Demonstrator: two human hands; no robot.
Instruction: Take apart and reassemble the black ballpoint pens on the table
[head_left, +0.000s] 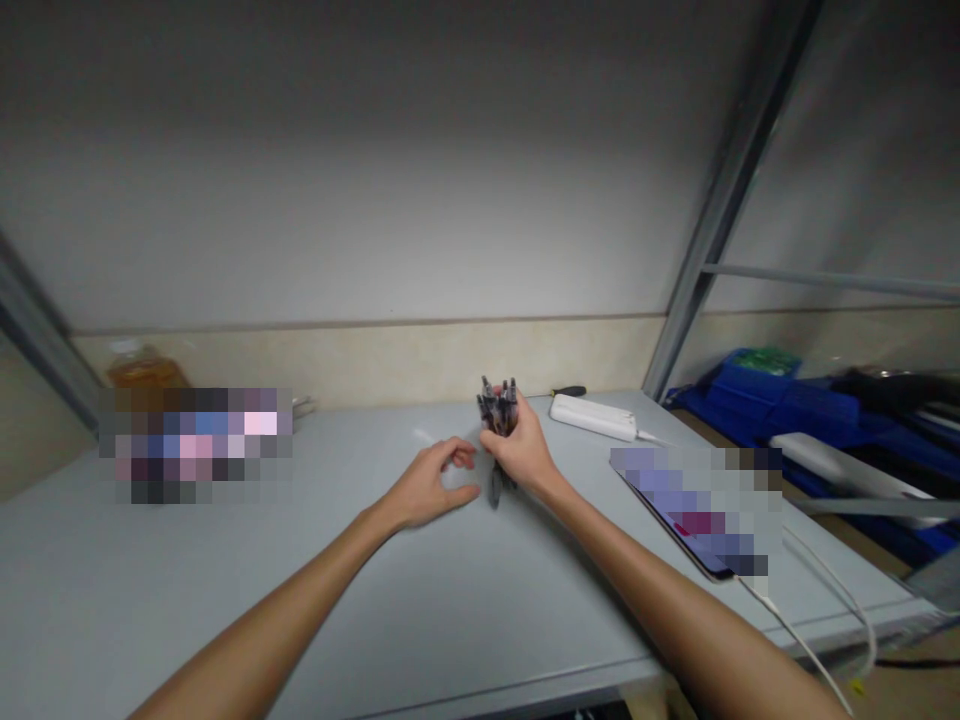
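Observation:
My right hand (523, 450) is wrapped round a small dark grey object with several upright prongs (498, 408), held just above or on the grey tabletop (420, 600) near its middle. A dark piece of it sticks out below my thumb; its exact kind is too small to make out. To the left, my left hand (439, 482) is open, thumb and fingers apart and nothing between them. Its fingertips point at the held object but stay a little away from it.
A white power strip (592, 416) and a screwdriver (570, 391) lie behind my right hand. On the right rests a phone (675, 520) with a white cable (787, 625). A bottle of amber liquid (146, 368) stands back left, beside a blurred patch. Metal posts (731, 190) frame the table.

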